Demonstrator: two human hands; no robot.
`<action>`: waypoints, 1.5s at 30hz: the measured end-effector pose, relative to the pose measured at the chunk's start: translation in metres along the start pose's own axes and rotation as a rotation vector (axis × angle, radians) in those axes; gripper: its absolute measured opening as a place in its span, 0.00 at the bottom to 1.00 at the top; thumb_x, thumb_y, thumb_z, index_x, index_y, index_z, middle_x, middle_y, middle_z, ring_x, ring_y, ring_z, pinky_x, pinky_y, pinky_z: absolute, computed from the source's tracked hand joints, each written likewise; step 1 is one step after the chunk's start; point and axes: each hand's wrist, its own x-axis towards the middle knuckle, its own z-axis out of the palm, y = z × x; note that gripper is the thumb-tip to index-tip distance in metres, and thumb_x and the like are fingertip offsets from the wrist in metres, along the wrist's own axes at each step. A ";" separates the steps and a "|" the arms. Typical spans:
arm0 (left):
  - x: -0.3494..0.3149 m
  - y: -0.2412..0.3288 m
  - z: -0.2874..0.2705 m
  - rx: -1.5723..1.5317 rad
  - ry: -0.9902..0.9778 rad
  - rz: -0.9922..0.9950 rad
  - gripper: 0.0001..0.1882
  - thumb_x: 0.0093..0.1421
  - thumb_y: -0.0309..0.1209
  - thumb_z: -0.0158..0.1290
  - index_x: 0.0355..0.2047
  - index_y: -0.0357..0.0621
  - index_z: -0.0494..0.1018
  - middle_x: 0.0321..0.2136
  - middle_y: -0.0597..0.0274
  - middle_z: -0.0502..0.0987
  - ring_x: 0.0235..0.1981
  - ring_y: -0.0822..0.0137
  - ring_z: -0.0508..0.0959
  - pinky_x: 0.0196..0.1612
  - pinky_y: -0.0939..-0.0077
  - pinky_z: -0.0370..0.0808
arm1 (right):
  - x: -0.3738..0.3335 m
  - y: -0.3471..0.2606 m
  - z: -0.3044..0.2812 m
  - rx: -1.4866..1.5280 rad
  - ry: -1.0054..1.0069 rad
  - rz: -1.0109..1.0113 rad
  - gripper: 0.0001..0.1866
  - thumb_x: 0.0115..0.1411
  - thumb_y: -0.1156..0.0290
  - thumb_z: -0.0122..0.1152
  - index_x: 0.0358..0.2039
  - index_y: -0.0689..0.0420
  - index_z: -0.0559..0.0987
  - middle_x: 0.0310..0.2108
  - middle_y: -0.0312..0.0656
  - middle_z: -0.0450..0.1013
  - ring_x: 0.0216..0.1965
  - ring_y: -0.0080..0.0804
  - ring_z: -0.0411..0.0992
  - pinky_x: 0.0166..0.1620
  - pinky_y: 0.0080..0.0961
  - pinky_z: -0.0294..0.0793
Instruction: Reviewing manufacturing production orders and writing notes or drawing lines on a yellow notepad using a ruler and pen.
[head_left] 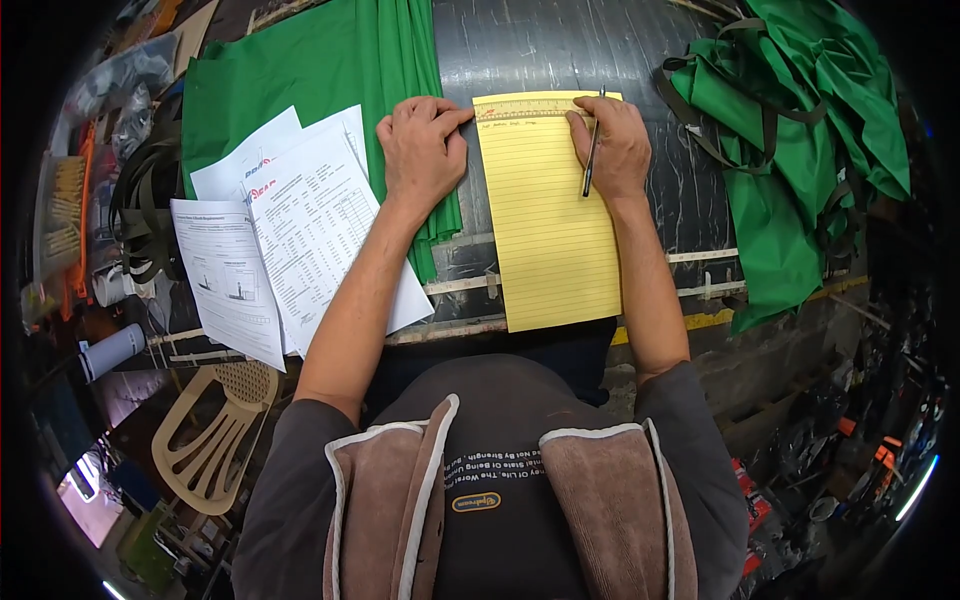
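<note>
A yellow lined sheet of paper lies in front of me on the dark tabletop. Across its top sits a ruler, just above a short row of handwriting. My right hand rests over the ruler's right end, its thumb and fingertips down near it, with a dark pen gripped between the fingers and slanting across the sheet. My left hand rests on green fabric; its index finger reaches to the ruler's left end, apart from the thumb, while the other fingers curl loosely. Nothing shows in it.
Printed papers overlap at left, partly beneath my left forearm. Green fabric with dark straps is heaped at right. A beige plastic chair stands below the table at left. Clutter and an orange-edged container crowd the far left.
</note>
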 end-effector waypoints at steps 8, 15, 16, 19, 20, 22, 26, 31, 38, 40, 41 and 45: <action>0.026 0.022 -0.003 0.180 -0.116 -0.130 0.16 0.64 0.51 0.67 0.34 0.53 0.91 0.36 0.67 0.85 0.46 0.59 0.79 0.54 0.50 0.65 | -0.001 0.002 0.000 -0.007 0.002 -0.004 0.09 0.62 0.67 0.76 0.42 0.53 0.88 0.40 0.39 0.85 0.45 0.42 0.81 0.50 0.37 0.79; 0.039 0.029 0.005 0.309 -0.126 -0.100 0.21 0.59 0.57 0.69 0.31 0.53 0.90 0.33 0.68 0.84 0.44 0.60 0.78 0.54 0.47 0.64 | 0.000 0.002 0.001 -0.006 0.011 -0.012 0.10 0.61 0.67 0.76 0.42 0.53 0.88 0.40 0.39 0.85 0.46 0.41 0.81 0.51 0.37 0.79; 0.040 0.029 0.005 0.312 -0.139 -0.112 0.21 0.59 0.57 0.70 0.31 0.53 0.89 0.33 0.69 0.84 0.44 0.60 0.78 0.55 0.47 0.64 | 0.000 0.002 0.001 -0.009 0.013 -0.011 0.10 0.61 0.67 0.76 0.42 0.53 0.88 0.40 0.39 0.85 0.46 0.41 0.81 0.51 0.37 0.79; 0.042 0.031 0.005 0.309 -0.166 -0.139 0.21 0.58 0.58 0.71 0.31 0.54 0.88 0.33 0.70 0.84 0.45 0.61 0.78 0.56 0.47 0.63 | -0.001 0.004 0.001 -0.015 0.007 -0.006 0.10 0.61 0.67 0.77 0.43 0.53 0.88 0.40 0.39 0.85 0.46 0.41 0.81 0.51 0.37 0.78; 0.042 0.032 0.005 0.304 -0.181 -0.153 0.21 0.57 0.58 0.71 0.32 0.54 0.88 0.33 0.71 0.84 0.45 0.61 0.78 0.57 0.47 0.63 | -0.001 0.004 0.001 -0.010 0.002 0.000 0.11 0.61 0.68 0.77 0.43 0.53 0.88 0.40 0.39 0.85 0.46 0.41 0.81 0.50 0.37 0.78; 0.040 0.029 0.007 0.285 -0.149 -0.141 0.21 0.57 0.57 0.71 0.34 0.55 0.88 0.34 0.71 0.84 0.45 0.61 0.78 0.57 0.47 0.63 | -0.001 0.004 0.001 -0.005 0.002 0.003 0.11 0.61 0.68 0.77 0.43 0.53 0.88 0.40 0.39 0.85 0.46 0.41 0.81 0.50 0.37 0.78; 0.037 0.025 0.011 0.265 -0.036 -0.102 0.21 0.57 0.57 0.71 0.38 0.57 0.89 0.36 0.70 0.84 0.46 0.61 0.78 0.58 0.46 0.63 | 0.000 0.003 0.002 0.005 0.003 0.000 0.11 0.60 0.68 0.77 0.43 0.53 0.88 0.40 0.39 0.84 0.46 0.41 0.81 0.50 0.37 0.78; 0.037 0.024 0.010 0.250 -0.099 -0.108 0.20 0.57 0.56 0.72 0.39 0.58 0.90 0.38 0.70 0.84 0.47 0.61 0.77 0.58 0.46 0.63 | 0.001 0.004 0.001 0.009 -0.019 0.022 0.13 0.60 0.68 0.77 0.45 0.52 0.87 0.42 0.39 0.85 0.49 0.42 0.80 0.52 0.38 0.77; 0.036 0.021 0.011 0.149 -0.119 -0.116 0.21 0.57 0.52 0.72 0.44 0.53 0.89 0.40 0.66 0.84 0.50 0.57 0.76 0.63 0.39 0.60 | 0.004 0.004 0.000 0.021 -0.046 -0.039 0.16 0.62 0.73 0.72 0.50 0.48 0.86 0.46 0.35 0.85 0.56 0.43 0.78 0.62 0.46 0.71; 0.036 0.020 0.011 0.145 -0.121 -0.106 0.21 0.58 0.51 0.72 0.45 0.53 0.88 0.40 0.66 0.84 0.50 0.57 0.76 0.64 0.39 0.59 | 0.005 0.003 -0.001 0.046 -0.057 -0.024 0.15 0.62 0.75 0.71 0.50 0.48 0.86 0.47 0.35 0.85 0.56 0.43 0.78 0.64 0.47 0.70; 0.035 0.019 0.010 0.140 -0.124 -0.096 0.20 0.59 0.49 0.72 0.46 0.53 0.88 0.40 0.66 0.84 0.50 0.57 0.76 0.64 0.38 0.59 | 0.006 0.003 -0.003 0.045 -0.077 -0.050 0.16 0.62 0.77 0.72 0.50 0.48 0.86 0.46 0.36 0.85 0.55 0.42 0.78 0.65 0.47 0.68; 0.032 0.010 0.003 -0.007 -0.112 -0.134 0.18 0.61 0.45 0.71 0.47 0.53 0.88 0.40 0.67 0.84 0.51 0.58 0.76 0.66 0.39 0.59 | 0.007 0.000 -0.003 0.089 -0.050 -0.063 0.18 0.62 0.82 0.70 0.49 0.47 0.86 0.45 0.35 0.84 0.54 0.40 0.78 0.67 0.48 0.65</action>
